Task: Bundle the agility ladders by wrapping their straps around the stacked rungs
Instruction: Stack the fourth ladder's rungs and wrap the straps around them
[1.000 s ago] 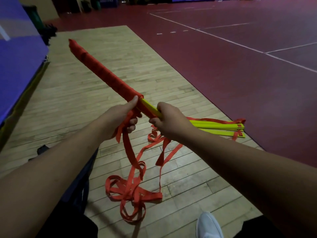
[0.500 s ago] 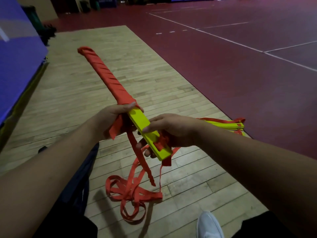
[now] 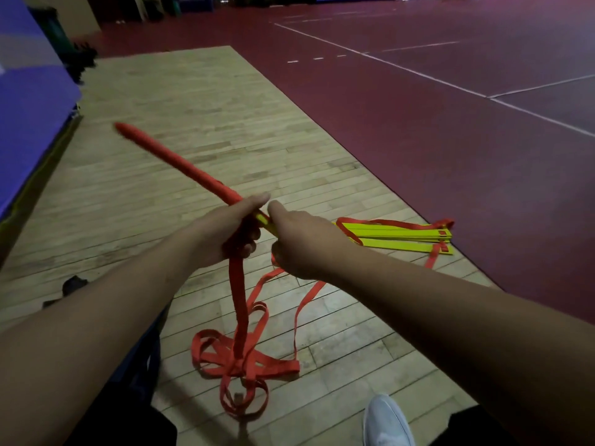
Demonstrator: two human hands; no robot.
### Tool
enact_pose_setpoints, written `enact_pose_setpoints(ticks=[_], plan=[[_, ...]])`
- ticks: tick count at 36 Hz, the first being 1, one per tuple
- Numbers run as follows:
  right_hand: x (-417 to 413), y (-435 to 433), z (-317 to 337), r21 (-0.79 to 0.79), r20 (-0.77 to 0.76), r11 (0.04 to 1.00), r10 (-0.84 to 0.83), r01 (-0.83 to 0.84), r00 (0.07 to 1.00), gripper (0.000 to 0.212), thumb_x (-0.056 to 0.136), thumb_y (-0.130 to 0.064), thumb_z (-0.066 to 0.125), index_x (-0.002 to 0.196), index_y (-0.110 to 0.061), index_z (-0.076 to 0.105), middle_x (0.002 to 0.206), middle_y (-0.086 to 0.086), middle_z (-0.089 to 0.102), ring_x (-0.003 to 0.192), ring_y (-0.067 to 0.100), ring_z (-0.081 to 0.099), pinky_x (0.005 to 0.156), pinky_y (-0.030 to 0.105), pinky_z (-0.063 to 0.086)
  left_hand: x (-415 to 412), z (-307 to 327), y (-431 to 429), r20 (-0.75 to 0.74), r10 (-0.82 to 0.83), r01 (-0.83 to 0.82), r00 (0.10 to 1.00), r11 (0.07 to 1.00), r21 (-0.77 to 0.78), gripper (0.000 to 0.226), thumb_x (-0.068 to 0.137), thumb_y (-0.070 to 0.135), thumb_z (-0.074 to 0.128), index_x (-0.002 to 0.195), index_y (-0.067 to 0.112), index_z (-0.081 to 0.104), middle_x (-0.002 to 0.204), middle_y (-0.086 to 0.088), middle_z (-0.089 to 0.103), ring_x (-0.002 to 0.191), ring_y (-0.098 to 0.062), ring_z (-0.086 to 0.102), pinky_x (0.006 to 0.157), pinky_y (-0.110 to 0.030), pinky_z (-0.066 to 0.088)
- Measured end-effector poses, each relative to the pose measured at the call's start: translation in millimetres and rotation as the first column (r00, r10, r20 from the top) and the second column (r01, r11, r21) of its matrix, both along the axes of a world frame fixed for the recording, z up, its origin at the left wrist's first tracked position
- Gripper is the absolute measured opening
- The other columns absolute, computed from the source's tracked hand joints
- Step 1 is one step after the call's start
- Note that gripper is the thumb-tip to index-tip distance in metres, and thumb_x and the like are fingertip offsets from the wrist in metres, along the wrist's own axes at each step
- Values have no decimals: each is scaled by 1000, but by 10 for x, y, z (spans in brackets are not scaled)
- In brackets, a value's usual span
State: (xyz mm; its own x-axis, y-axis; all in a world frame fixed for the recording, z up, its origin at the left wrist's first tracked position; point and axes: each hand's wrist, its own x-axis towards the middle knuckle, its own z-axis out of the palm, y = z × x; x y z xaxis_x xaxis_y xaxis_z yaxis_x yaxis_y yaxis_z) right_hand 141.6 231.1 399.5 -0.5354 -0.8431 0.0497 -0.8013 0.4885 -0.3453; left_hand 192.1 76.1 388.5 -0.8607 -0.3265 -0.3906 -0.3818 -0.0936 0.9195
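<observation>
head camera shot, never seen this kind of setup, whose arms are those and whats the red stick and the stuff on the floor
The camera sits on a person's head, looking down, so the two arms are theirs. The left hand grips a rung bundle mostly wound in red strap; the right hand holds its bare yellow end. The loose strap hangs down to a heap on the wooden floor. A second ladder, yellow rungs unwrapped, lies further right. A white shoe shows at the bottom.

One rung bundle point(image 3: 180, 165), wrapped in red strap, tilts up in the air, its loose strap point(image 3: 244, 365) heaped on the floor point(image 3: 225, 123), while a second yellow stack point(image 3: 402, 235) lies flat.
</observation>
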Motion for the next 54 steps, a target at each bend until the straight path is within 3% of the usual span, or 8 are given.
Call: enact_pose_setpoints(ticks=[6, 13, 20, 28, 34, 38, 44, 54], plan=[[-128, 43, 82, -208, 827, 948, 40, 240, 561, 43, 98, -40, 62, 113, -2, 49, 87, 18, 68, 71, 28, 69, 59, 34, 61, 85, 43, -179, -196, -117, 153, 974, 972, 180, 27, 80, 30, 76, 80, 12, 57, 74, -4, 52, 66, -16, 52, 62, -24, 49], [-96, 118, 66, -157, 981, 986, 163, 57, -107, 22, 101, -15, 54, 117, 0, 50, 93, 17, 70, 86, 30, 69, 81, 40, 60, 135, 72, -214, -245, -176, 202, 953, 975, 88, 49, 59, 33, 81, 99, 13, 62, 78, -3, 62, 72, -18, 64, 64, -29, 56], [-141, 85, 110, -116, 866, 967, -14, 227, 501, 31, 94, -6, 66, 118, 8, 54, 97, 29, 68, 73, 34, 71, 68, 44, 63, 116, 63, -183, -10, -123, 123, 992, 992, -5, 54, 64, 53, 76, 92, 9, 62, 60, 1, 41, 49, -10, 42, 46, -19, 40], [-47, 17, 26, 49, 86, 986, -164, 160, 983, 31, 96, -15, 60, 125, -11, 52, 90, 3, 55, 80, 19, 59, 67, 31, 53, 23, 17, -38, 28, -27, 24, 999, 994, 106, 46, 85, 58, 64, 92, 12, 62, 68, -1, 54, 58, -13, 48, 55, -21, 44], [-43, 17, -24, -35, 154, 996, -78, 84, 985, 23, 101, -24, 57, 112, -15, 40, 95, 8, 60, 62, 10, 48, 48, 22, 34, 21, 44, -16, -36, 107, -101, 994, 984, 149, 22, 90, 29, 62, 78, 13, 54, 71, -5, 54, 57, -15, 53, 62, -26, 45], [-213, 141, 105, -85, 780, 990, -7, 117, 626, 43, 92, -38, 70, 115, -6, 53, 99, 14, 72, 74, 20, 72, 56, 24, 56, 113, 89, -229, -163, -98, 129, 982, 972, 196, 30, 73, 33, 73, 85, 10, 59, 83, -8, 59, 79, -21, 60, 78, -32, 49], [-202, 203, 87, -133, 986, 990, 127, 52, 106, 17, 98, -19, 59, 110, -6, 57, 89, 10, 73, 76, 21, 70, 65, 30, 59, 114, 100, -256, -210, -163, 214, 964, 945, 247, 62, 48, 37, 93, 94, 8, 63, 86, -9, 69, 84, -25, 67, 82, -33, 52], [-288, 141, -1, -121, 784, 970, -38, 213, 620, 30, 84, -12, 80, 105, 2, 65, 97, 20, 73, 87, 30, 74, 84, 51, 61, 76, 92, -189, 20, -108, 106, 994, 990, 95, 27, 79, 34, 68, 93, 11, 61, 66, -1, 50, 52, -11, 48, 48, -17, 45]])
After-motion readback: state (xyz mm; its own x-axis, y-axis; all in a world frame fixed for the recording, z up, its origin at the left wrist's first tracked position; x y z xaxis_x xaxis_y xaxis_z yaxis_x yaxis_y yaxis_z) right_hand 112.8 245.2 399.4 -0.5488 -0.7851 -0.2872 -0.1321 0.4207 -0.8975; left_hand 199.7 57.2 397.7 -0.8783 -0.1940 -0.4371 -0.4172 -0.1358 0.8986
